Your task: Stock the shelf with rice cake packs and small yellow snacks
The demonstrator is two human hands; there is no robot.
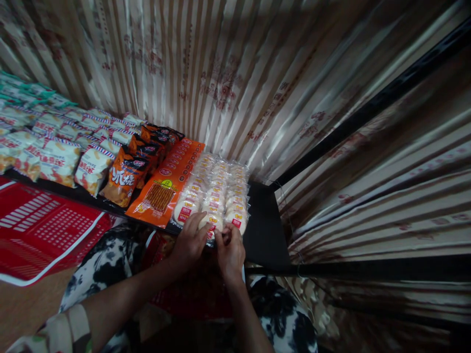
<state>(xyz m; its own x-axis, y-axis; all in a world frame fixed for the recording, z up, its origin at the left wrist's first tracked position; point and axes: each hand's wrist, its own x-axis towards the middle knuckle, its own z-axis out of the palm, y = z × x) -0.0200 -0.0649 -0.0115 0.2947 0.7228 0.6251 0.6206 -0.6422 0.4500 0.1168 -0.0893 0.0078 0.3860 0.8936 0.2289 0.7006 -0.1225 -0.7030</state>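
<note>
A striped, shiny curtain [228,73] hangs all around the back and right of this corner, and a dark shelf [263,220] runs below it, packed with snacks from the left end almost to the right. Off to the lower left lies a red plastic basket [40,230], and a black-and-white patterned cloth [110,260] covers the person's lap. On the shelf, pale striped snack bags [59,159] fill the left stretch, then orange-and-black crisp bags [127,179], then a long orange packet with a clear window [165,189], and last the rows of rice cracker packs [217,193] in clear wrap, stacked three columns wide. Both hands are at the near end of those crackers: the left hand [189,240] rests fingers spread lightly over the front pack of the middle column, and the right hand [231,250] has its fingers drawn in narrow, pinching the wrapper edge of the front pack just beside it. To my eye, squaring these front packs well means pressing gently, since crackers snap, and keeping each column's edge flush with the shelf lip so nothing slides off.
</note>
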